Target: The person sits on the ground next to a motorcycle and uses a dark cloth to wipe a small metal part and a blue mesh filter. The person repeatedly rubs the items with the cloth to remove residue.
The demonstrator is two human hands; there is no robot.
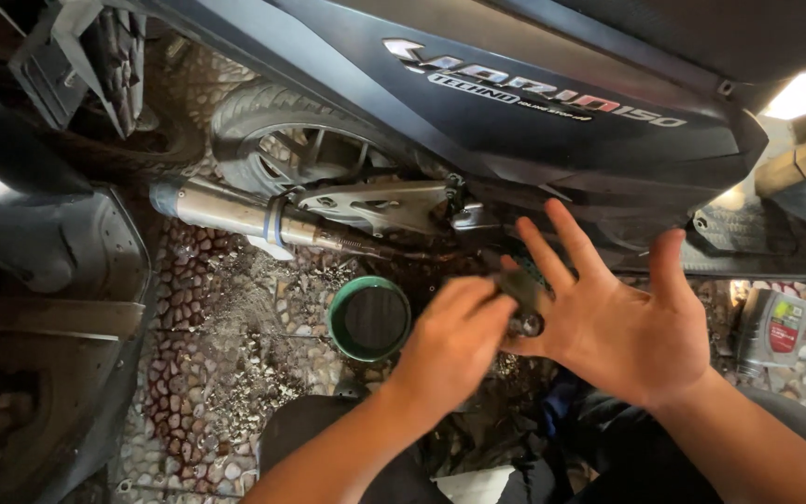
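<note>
pebbled flooring (pixel 200 308), stained dark and strewn with pale grit, spreads under a parked scooter seen from above. at the far left sits the dark plastic panel (pixel 58 280) of another vehicle. next comes the rear wheel (pixel 286 140), its tyre and spokes showing, and below it a silver exhaust pipe (pixel 235 213) running toward the middle, ending by a grey metal bracket (pixel 375 205). on the ground just under the pipe stands a green-rimmed round container (pixel 368 318), dark inside.

right of the container, the left hand (pixel 450 350) is curled, its fingers closed on a small dark cylindrical part (pixel 522 301) with a round metallic end. that part lies between both hands, low in front of the scooter's underside. the right hand (pixel 622 322) is spread wide, fingers fanned and palm turned toward the part, with the part resting against the base of its fingers; it does not close around it.

above both hands runs the scooter's dark blue side panel (pixel 552 103). at the far right a grey oil bottle (pixel 774 327) with a red label stands on the pebbles, well apart from the hands.
</note>
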